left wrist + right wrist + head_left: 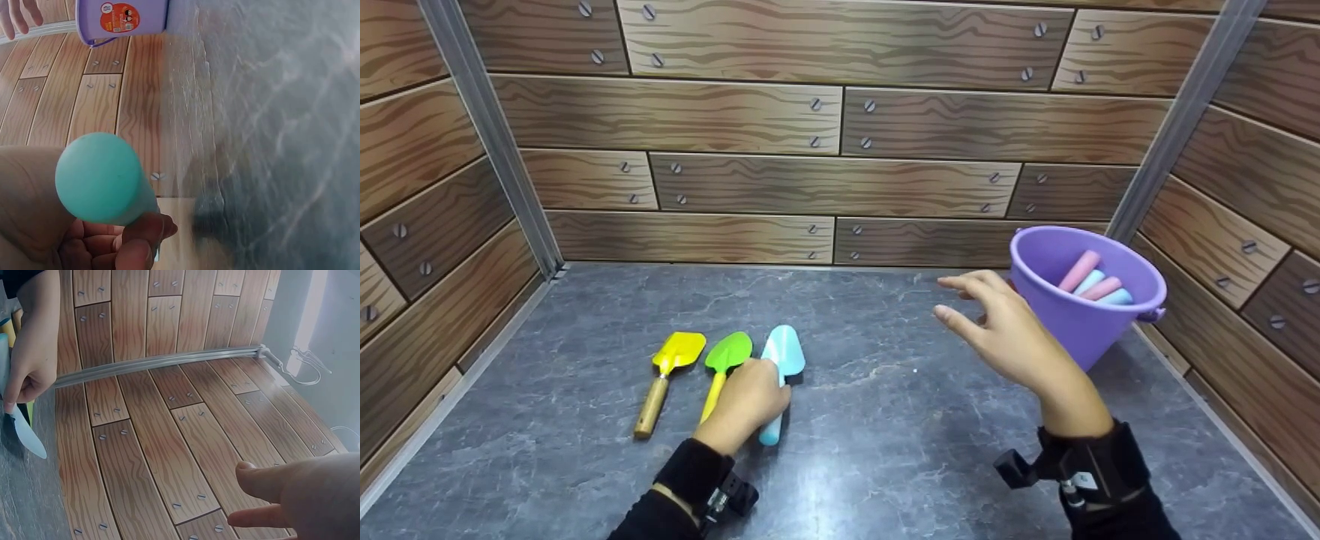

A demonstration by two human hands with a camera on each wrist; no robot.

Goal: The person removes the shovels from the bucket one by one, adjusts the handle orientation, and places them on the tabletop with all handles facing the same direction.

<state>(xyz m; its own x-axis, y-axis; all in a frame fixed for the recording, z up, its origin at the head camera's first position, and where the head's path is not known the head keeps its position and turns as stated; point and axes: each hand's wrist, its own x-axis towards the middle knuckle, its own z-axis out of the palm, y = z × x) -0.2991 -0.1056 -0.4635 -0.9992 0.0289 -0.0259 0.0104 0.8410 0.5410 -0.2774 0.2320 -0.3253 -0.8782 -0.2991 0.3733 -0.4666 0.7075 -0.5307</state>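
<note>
My left hand point(750, 396) pinches a light blue toy trowel point(784, 351) near the neck of its handle. In the left wrist view the rounded end of the trowel's handle point(100, 177) faces the camera, with thumb and finger behind it. Just left of that hand lies a green toy trowel point(730, 351) with a yellow handle, partly covered by the hand. A yellow toy shovel point(681, 349) with a wooden handle lies farther left. My right hand point(1009, 334) hovers with fingers extended, holding nothing, in front of a purple bucket point(1072, 319).
Several pink and light blue sticks point(1099, 285) lean inside the bucket, at the back right. The grey marbled tabletop point(870, 450) is enclosed by wood-patterned panels point(750, 180) at the back and both sides.
</note>
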